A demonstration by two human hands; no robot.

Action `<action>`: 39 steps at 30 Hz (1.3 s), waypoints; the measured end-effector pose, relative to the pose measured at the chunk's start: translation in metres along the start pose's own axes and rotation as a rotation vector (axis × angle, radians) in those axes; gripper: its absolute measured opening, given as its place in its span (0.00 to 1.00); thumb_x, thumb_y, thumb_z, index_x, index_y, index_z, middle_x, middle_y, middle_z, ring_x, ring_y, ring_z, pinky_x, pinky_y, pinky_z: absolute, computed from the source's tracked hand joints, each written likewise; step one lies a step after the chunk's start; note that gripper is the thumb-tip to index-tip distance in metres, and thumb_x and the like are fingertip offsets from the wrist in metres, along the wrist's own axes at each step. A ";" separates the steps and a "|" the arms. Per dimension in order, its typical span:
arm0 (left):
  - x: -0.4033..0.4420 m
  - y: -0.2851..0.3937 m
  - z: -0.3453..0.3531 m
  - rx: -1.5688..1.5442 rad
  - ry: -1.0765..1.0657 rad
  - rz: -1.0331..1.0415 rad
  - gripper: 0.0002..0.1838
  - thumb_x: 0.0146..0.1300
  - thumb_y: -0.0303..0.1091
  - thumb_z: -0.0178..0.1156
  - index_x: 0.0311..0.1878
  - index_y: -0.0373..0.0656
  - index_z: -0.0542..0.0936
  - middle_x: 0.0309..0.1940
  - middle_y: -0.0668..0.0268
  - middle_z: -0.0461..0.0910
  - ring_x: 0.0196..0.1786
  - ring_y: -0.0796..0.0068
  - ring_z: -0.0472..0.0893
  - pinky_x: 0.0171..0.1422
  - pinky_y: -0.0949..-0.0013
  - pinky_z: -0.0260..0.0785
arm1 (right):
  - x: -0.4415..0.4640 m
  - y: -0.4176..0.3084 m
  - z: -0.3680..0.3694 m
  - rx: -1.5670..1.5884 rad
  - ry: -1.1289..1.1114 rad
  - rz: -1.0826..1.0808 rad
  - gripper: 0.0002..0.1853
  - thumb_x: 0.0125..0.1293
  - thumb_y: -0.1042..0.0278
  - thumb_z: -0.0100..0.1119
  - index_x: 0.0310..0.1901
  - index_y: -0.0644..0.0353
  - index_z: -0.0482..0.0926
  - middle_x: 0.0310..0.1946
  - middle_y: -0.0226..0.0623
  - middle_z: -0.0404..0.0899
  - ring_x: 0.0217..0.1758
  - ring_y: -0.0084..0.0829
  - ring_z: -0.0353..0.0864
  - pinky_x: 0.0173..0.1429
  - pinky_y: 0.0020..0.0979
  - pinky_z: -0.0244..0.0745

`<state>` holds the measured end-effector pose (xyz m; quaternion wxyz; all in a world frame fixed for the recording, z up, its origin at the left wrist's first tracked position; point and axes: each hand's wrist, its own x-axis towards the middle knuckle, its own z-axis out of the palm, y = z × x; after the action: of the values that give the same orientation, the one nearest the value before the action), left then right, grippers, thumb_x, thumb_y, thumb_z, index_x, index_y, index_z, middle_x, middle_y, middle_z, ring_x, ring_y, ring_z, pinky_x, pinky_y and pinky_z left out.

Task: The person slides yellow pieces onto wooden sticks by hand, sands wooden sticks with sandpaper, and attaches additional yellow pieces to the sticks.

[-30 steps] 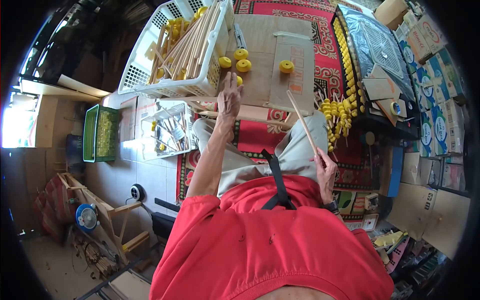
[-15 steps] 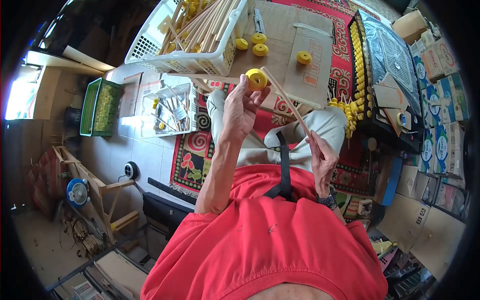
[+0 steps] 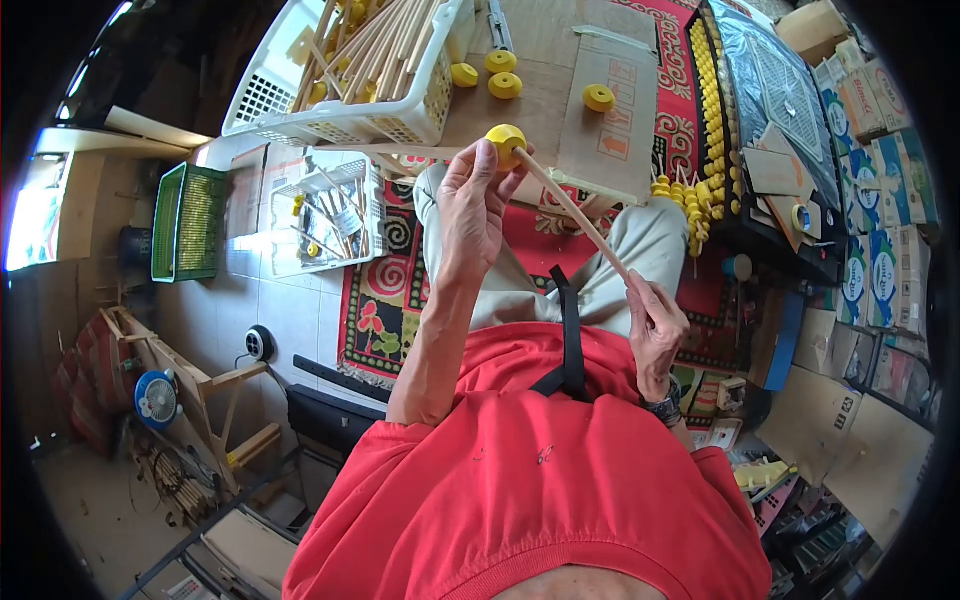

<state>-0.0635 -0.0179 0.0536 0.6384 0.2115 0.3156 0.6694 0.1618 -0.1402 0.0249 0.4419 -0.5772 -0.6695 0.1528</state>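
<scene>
My left hand [image 3: 476,200] is closed on a round yellow wheel [image 3: 506,143], raised at the near edge of the low wooden table [image 3: 530,120]. My right hand [image 3: 655,325] grips the lower end of a thin wooden stick [image 3: 580,218], which slants up to the left. The stick's far tip meets the middle of the wheel; whether it has entered the hole cannot be told. Several other yellow wheels [image 3: 505,86] lie on the table, one of them apart on a flat cardboard piece [image 3: 612,125].
A white basket [image 3: 425,108] of sticks and yellow wheels stands at the table's left. On the floor are a smaller white basket [image 3: 290,240] and a green crate [image 3: 190,225]. Wheels on sticks [image 3: 690,205] lie beside a black rack [image 3: 790,240] at right.
My left hand has picked up a yellow wheel from the table and brought it towards me. The stick's tip has come against the wheel's centre.
</scene>
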 end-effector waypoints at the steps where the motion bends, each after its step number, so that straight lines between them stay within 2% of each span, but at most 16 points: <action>1: 0.001 -0.003 0.000 0.092 -0.003 0.051 0.16 0.69 0.35 0.56 0.53 0.34 0.73 0.47 0.54 0.80 0.53 0.64 0.81 0.56 0.70 0.77 | 0.001 -0.001 -0.005 -0.090 -0.032 -0.033 0.18 0.56 0.85 0.61 0.49 0.62 0.81 0.32 0.42 0.80 0.33 0.38 0.81 0.37 0.34 0.75; 5: 0.005 -0.005 -0.004 0.470 -0.077 0.250 0.16 0.66 0.30 0.59 0.54 0.34 0.74 0.50 0.59 0.80 0.53 0.73 0.79 0.60 0.72 0.72 | 0.007 -0.005 -0.018 -0.184 -0.037 -0.126 0.16 0.56 0.84 0.61 0.48 0.63 0.82 0.32 0.43 0.80 0.32 0.39 0.81 0.35 0.34 0.74; 8: 0.004 0.000 -0.003 0.566 -0.137 0.248 0.17 0.65 0.27 0.60 0.56 0.35 0.74 0.53 0.62 0.79 0.54 0.77 0.78 0.61 0.73 0.68 | 0.004 -0.009 -0.020 0.009 -0.129 0.049 0.16 0.59 0.82 0.60 0.49 0.64 0.81 0.29 0.43 0.81 0.30 0.35 0.83 0.31 0.31 0.73; 12: 0.006 0.007 -0.006 0.597 -0.191 0.252 0.16 0.65 0.26 0.60 0.55 0.35 0.73 0.54 0.61 0.78 0.54 0.77 0.77 0.61 0.74 0.69 | 0.003 -0.002 -0.024 0.960 -0.499 0.935 0.15 0.69 0.69 0.54 0.53 0.67 0.78 0.25 0.35 0.82 0.18 0.13 0.67 0.21 0.18 0.59; 13: 0.006 0.008 -0.006 0.604 -0.191 0.259 0.17 0.64 0.26 0.61 0.54 0.34 0.73 0.53 0.60 0.78 0.53 0.76 0.78 0.60 0.74 0.69 | 0.005 -0.009 -0.022 0.897 -0.491 0.922 0.16 0.71 0.67 0.51 0.54 0.68 0.77 0.25 0.32 0.82 0.15 0.10 0.59 0.19 0.17 0.51; 16: 0.004 0.009 -0.004 0.664 -0.110 0.328 0.17 0.62 0.26 0.63 0.51 0.33 0.71 0.51 0.57 0.78 0.51 0.75 0.78 0.56 0.74 0.72 | 0.004 -0.021 -0.012 0.393 -0.340 0.456 0.15 0.70 0.68 0.52 0.52 0.67 0.78 0.22 0.33 0.80 0.17 0.14 0.65 0.20 0.20 0.56; 17: 0.002 0.009 0.000 0.689 -0.077 0.361 0.17 0.61 0.26 0.64 0.50 0.33 0.70 0.51 0.56 0.78 0.50 0.75 0.79 0.55 0.74 0.72 | 0.001 -0.014 -0.002 0.139 -0.183 0.123 0.14 0.70 0.67 0.52 0.52 0.66 0.79 0.20 0.36 0.78 0.19 0.20 0.71 0.22 0.22 0.60; 20: -0.006 0.009 0.022 0.766 0.057 0.405 0.17 0.60 0.25 0.65 0.46 0.34 0.67 0.49 0.52 0.78 0.48 0.72 0.79 0.52 0.74 0.73 | 0.002 -0.015 0.001 -0.093 -0.062 -0.080 0.14 0.69 0.67 0.52 0.51 0.65 0.79 0.21 0.39 0.78 0.22 0.24 0.75 0.25 0.23 0.63; 21: -0.005 0.007 0.023 0.689 0.023 0.457 0.16 0.61 0.25 0.64 0.46 0.35 0.66 0.50 0.51 0.77 0.50 0.71 0.78 0.54 0.74 0.73 | 0.003 -0.017 0.001 -0.052 -0.056 -0.049 0.13 0.68 0.69 0.53 0.49 0.65 0.80 0.20 0.35 0.78 0.20 0.20 0.71 0.24 0.22 0.60; 25: -0.004 0.025 0.027 0.210 -0.293 0.419 0.12 0.64 0.21 0.56 0.48 0.41 0.66 0.52 0.46 0.75 0.58 0.57 0.76 0.61 0.60 0.72 | 0.021 -0.049 -0.029 0.830 -0.505 0.765 0.10 0.67 0.70 0.55 0.42 0.67 0.81 0.19 0.28 0.76 0.19 0.14 0.62 0.23 0.20 0.57; 28: 0.005 0.029 0.027 0.581 -0.191 0.534 0.10 0.71 0.34 0.51 0.48 0.41 0.65 0.53 0.45 0.77 0.56 0.60 0.77 0.59 0.65 0.70 | 0.016 -0.047 -0.014 0.396 -0.435 0.449 0.12 0.67 0.70 0.56 0.48 0.67 0.80 0.22 0.38 0.79 0.22 0.18 0.72 0.26 0.24 0.66; 29: 0.007 0.028 0.028 0.680 -0.154 0.534 0.12 0.72 0.38 0.51 0.48 0.41 0.63 0.54 0.45 0.76 0.54 0.62 0.78 0.60 0.67 0.69 | 0.013 -0.046 -0.003 0.393 -0.235 0.364 0.10 0.66 0.72 0.57 0.47 0.65 0.79 0.24 0.41 0.80 0.22 0.25 0.77 0.28 0.28 0.70; 33: 0.007 0.026 0.028 0.828 -0.047 0.366 0.15 0.72 0.38 0.51 0.52 0.39 0.64 0.53 0.46 0.76 0.53 0.61 0.78 0.61 0.66 0.69 | 0.027 -0.038 -0.010 0.021 -0.041 0.021 0.11 0.60 0.77 0.60 0.46 0.67 0.79 0.24 0.44 0.79 0.23 0.42 0.79 0.28 0.36 0.70; 36: 0.004 0.018 0.024 0.693 -0.134 0.374 0.16 0.72 0.38 0.51 0.53 0.37 0.64 0.53 0.46 0.75 0.56 0.58 0.78 0.62 0.63 0.70 | 0.021 -0.030 -0.014 0.022 -0.098 0.062 0.10 0.61 0.77 0.60 0.44 0.69 0.80 0.22 0.42 0.78 0.20 0.35 0.77 0.25 0.32 0.68; 37: 0.002 0.015 0.027 0.535 -0.195 0.398 0.15 0.72 0.37 0.51 0.54 0.37 0.65 0.53 0.46 0.75 0.56 0.57 0.77 0.63 0.63 0.70 | 0.018 -0.026 -0.013 0.294 -0.187 0.199 0.09 0.64 0.74 0.59 0.43 0.70 0.79 0.20 0.38 0.77 0.19 0.22 0.74 0.23 0.25 0.67; 39: 0.000 0.013 0.033 0.246 -0.341 0.425 0.14 0.72 0.35 0.50 0.54 0.37 0.66 0.54 0.47 0.74 0.57 0.58 0.77 0.62 0.64 0.71 | 0.020 -0.035 -0.022 0.823 -0.438 0.734 0.10 0.66 0.74 0.57 0.45 0.70 0.79 0.19 0.37 0.77 0.20 0.19 0.73 0.23 0.24 0.66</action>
<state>-0.0501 -0.0131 0.0858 0.4974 0.4582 0.2311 0.6995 0.1577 -0.1391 0.0700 0.3991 -0.5072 -0.3874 0.6583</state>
